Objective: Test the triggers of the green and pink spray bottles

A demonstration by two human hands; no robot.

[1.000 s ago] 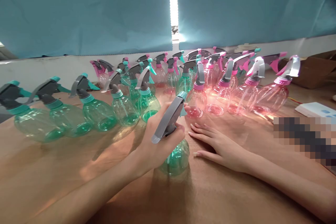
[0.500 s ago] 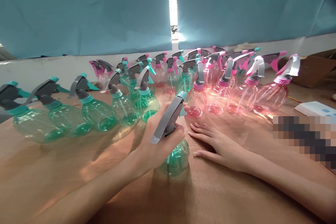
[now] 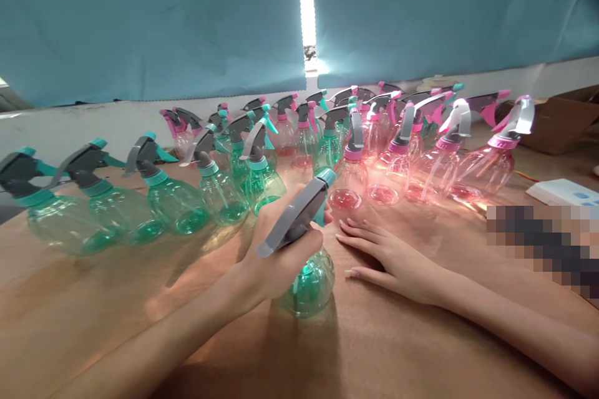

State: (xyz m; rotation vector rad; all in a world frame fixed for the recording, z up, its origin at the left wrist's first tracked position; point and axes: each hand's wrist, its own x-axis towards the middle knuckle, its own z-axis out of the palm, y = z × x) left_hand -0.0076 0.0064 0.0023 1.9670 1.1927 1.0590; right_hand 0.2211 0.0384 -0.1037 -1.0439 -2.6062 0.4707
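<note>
My left hand (image 3: 276, 255) is closed round the neck of a green spray bottle (image 3: 309, 290) with a grey and teal trigger head. Its nozzle points up and to the right, away from me. The collar and most of the trigger are hidden by my fingers. To the right, my right hand (image 3: 381, 255) lies flat on the brown tabletop (image 3: 388, 349), fingers spread and holding nothing. A pink spray bottle (image 3: 345, 184) stands just beyond its fingertips, and a green spray bottle (image 3: 265, 184) stands behind my left hand.
Several green spray bottles (image 3: 175, 202) line the left side, and several pink ones (image 3: 484, 168) the right. More of both colours crowd the back. At far right are a white power strip (image 3: 561, 192) and a cardboard box (image 3: 547, 124). A bright light strip (image 3: 307, 6) hangs behind.
My left hand and the green spray bottle have shifted slightly left and down, and the sprayer head leans a little more to the right. My right hand has stayed put.
</note>
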